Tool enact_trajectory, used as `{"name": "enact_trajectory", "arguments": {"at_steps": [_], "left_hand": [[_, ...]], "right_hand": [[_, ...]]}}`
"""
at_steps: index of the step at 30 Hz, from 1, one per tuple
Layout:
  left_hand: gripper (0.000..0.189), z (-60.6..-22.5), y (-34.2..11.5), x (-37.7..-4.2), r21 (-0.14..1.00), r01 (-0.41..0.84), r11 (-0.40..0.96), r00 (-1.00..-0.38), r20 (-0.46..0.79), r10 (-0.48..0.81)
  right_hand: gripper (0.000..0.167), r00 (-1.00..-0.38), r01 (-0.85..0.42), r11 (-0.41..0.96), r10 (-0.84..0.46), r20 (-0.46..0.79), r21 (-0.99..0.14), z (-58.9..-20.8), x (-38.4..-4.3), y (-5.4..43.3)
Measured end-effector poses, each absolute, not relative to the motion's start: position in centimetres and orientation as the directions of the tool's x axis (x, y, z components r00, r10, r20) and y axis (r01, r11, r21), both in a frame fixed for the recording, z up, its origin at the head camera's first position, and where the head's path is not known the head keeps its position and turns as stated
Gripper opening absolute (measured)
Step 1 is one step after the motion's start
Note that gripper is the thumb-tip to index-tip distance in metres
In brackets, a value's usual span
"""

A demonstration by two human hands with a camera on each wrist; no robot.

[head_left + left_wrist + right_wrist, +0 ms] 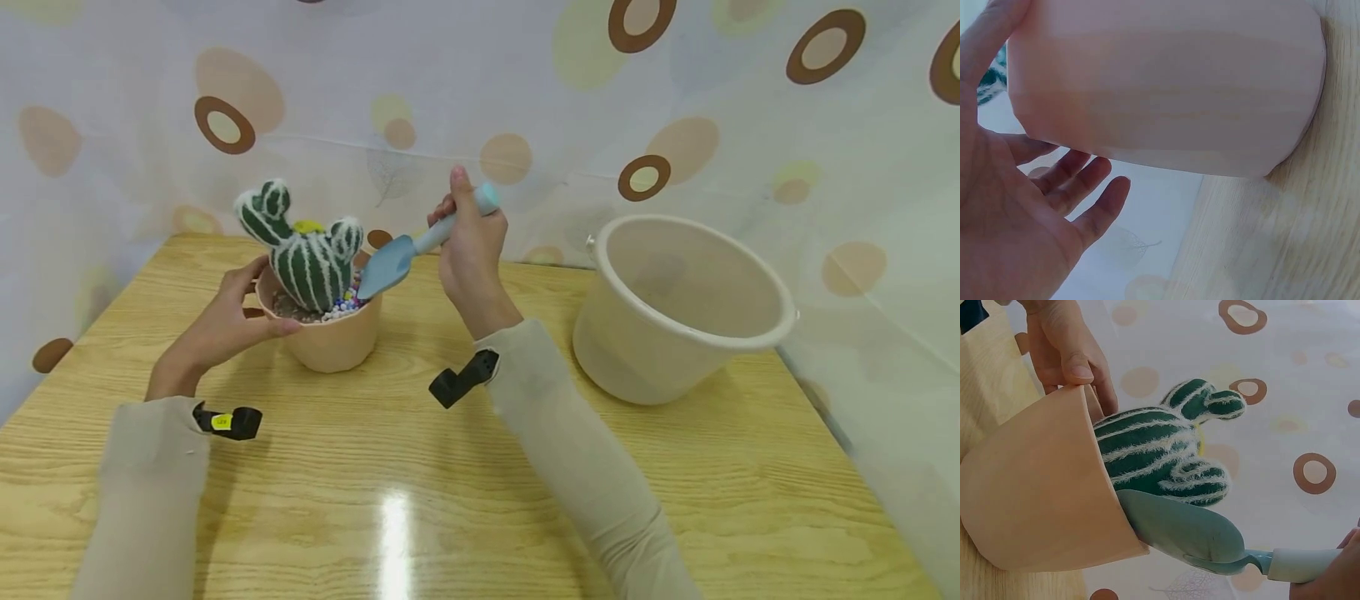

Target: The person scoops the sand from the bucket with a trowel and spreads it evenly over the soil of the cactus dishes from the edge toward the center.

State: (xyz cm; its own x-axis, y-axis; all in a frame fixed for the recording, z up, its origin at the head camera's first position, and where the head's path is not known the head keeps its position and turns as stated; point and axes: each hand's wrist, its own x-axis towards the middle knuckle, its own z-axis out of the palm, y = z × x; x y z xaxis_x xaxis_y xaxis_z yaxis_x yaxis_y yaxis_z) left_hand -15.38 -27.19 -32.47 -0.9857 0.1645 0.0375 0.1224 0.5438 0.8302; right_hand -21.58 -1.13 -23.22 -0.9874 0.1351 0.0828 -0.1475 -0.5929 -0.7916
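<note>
Near the table's [315,500] far left corner stands the pot [333,346] with a cactus [309,271]; the left hand [225,321] holds its rim. The right hand [474,250] grips the trowel's [386,265] handle, blade tip at the beads [341,310]. A bucket [637,350] stands near the far right corner.

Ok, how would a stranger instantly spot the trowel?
On the wooden table, left of the bucket, stands a peach pot holding a striped cactus. At its right rim is the trowel, handle gripped by the right hand: pale blue, unlike pot and bucket.
</note>
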Motion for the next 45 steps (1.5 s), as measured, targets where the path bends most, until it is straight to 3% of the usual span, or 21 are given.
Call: {"name": "enact_trajectory", "arguments": {"at_steps": [9, 21, 29, 34, 38, 41, 45], "left_hand": [[0.095, -32.0, -27.5, -15.0, 0.864, 0.114, 0.491, -0.982, 0.022, 0.189], [0.098, -31.6, -27.4, -14.6, 0.796, 0.115, 0.595, -0.979, -0.011, 0.203], [0.106, -30.1, -25.8, -14.8, 0.663, 0.059, 0.746, -0.987, -0.073, 0.144], [0.104, -30.3, -25.8, -14.9, 0.682, 0.108, 0.724, -0.986, -0.022, 0.168], [0.084, -30.9, -25.8, -15.3, 0.719, 0.235, 0.654, -0.967, 0.109, 0.228], [0.072, -31.1, -25.7, -15.4, 0.716, 0.261, 0.647, -0.963, 0.146, 0.227], [0.081, -30.9, -25.7, -15.1, 0.723, 0.22, 0.655, -0.973, 0.111, 0.204]], "right_hand": [[0.037, -0.989, -0.144, -0.626, 0.124, 0.084, -0.766, -23.0, -21.8, -0.8], [0.035, -0.993, -0.112, -0.655, 0.1, 0.061, -0.747, -23.2, -22.0, -0.6], [0.031, -0.992, -0.122, -0.655, 0.114, 0.063, -0.746, -23.3, -22.2, -0.1], [0.029, -0.992, -0.113, -0.668, 0.112, 0.051, -0.735, -23.4, -22.3, 0.3], [0.03, -0.994, -0.094, -0.684, 0.11, 0.025, -0.724, -23.5, -22.4, 0.6], [0.03, -0.994, -0.088, -0.685, 0.102, 0.025, -0.724, -23.4, -22.4, 0.8], [0.029, -0.995, -0.091, -0.685, 0.1, 0.031, -0.722, -23.3, -22.5, 0.9]]}}
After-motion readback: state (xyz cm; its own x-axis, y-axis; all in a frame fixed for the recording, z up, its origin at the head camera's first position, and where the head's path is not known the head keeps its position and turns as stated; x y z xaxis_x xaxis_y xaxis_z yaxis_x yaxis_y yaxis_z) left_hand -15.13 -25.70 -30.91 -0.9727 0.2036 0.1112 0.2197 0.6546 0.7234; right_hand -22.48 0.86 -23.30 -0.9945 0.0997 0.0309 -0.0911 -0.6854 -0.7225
